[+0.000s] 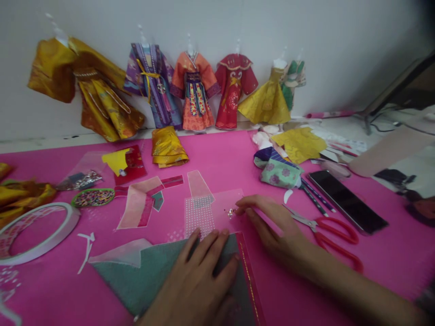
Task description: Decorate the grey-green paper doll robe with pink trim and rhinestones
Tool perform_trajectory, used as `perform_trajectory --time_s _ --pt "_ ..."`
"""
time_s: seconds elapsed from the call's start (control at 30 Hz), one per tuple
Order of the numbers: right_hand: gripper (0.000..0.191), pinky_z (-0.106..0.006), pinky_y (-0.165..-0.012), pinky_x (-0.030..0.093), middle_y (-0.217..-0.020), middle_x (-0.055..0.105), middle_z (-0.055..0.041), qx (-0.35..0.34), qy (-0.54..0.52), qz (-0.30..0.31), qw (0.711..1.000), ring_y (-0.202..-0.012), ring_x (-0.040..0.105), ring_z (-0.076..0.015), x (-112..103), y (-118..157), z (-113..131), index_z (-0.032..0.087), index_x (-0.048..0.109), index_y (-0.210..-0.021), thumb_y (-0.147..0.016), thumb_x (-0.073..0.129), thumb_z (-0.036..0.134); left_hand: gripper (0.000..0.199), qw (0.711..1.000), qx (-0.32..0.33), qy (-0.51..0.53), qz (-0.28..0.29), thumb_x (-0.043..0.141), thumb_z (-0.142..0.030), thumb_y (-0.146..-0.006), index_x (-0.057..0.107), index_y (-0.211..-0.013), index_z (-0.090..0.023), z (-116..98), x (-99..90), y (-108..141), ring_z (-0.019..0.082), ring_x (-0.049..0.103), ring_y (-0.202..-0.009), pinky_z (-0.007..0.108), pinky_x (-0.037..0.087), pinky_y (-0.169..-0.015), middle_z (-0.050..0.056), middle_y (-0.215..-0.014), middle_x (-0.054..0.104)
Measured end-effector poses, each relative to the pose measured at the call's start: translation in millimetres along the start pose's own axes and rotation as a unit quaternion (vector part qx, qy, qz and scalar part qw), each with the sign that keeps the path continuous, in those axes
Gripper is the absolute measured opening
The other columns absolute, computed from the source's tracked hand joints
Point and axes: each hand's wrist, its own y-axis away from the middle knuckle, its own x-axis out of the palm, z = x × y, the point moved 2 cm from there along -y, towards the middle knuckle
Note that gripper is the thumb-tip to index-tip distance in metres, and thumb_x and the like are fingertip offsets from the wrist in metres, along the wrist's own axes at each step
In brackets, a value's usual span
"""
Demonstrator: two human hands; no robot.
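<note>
My left hand (pixel 200 276) lies flat, fingers spread, on a teal-green fabric piece (pixel 159 267) with a red, gold-stitched band (pixel 249 276) along its right edge. My right hand (pixel 275 231) rests on the pink mat with thumb and index fingertips drawn close together. Those fingertips are beside a tiny cluster of shiny beads (pixel 230 212) on a clear sheet; anything between them is too small to make out. Left of the beads is a clear sheet of white pearl dots (pixel 199 217), partly over a pale pink fabric strip (pixel 200 184).
Red-handled scissors (pixel 335 231), two pencils (pixel 314 197) and a phone (pixel 346 199) lie right. Left are a tape roll (pixel 73 222), a green tray of beads (pixel 93 197) and fabric cutouts (pixel 136 206). Small dressed figures, including a red-robed one (pixel 234 95), stand along the wall.
</note>
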Motion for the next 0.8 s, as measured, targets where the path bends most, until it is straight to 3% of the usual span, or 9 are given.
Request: perform_trajectory --time_s 0.37,0.5,0.8 --pt "0.021 -0.033 -0.083 0.041 -0.098 0.064 -0.0021 -0.023 0.018 0.033 0.999 -0.092 0.055 -0.0172 13 3 -10 0.021 0.054 -0.102 -0.09 0.043 0.009 0.054 1.0 0.003 0.006 0.008 0.066 -0.03 -0.073 0.051 -0.124 -0.023 0 0.1 0 0.036 0.042 -0.125 0.061 0.038 -0.096 0.019 -0.138 0.044" --pt "0.015 -0.029 -0.082 0.042 -0.096 0.063 -0.0017 -0.011 -0.015 0.019 1.0 -0.091 0.055 -0.0151 12 0 -9 0.02 0.055 -0.1 -0.092 0.043 0.013 0.05 1.0 0.0 0.007 0.0 0.066 -0.029 -0.074 0.053 -0.121 -0.023 1 -1.0 -1 0.036 0.043 -0.125 0.061 0.039 -0.095 0.019 -0.137 0.046" --pt "0.015 -0.03 -0.083 0.041 -0.095 0.062 -0.0009 -0.02 0.021 0.005 1.0 -0.091 0.055 -0.0153 11 -2 -14 0.02 0.055 -0.099 -0.092 0.045 0.013 0.05 1.0 0.001 0.006 0.0 0.066 -0.03 -0.074 0.053 -0.121 -0.023 -1 -3.4 -1 0.036 0.045 -0.124 0.061 0.04 -0.093 0.02 -0.136 0.047"
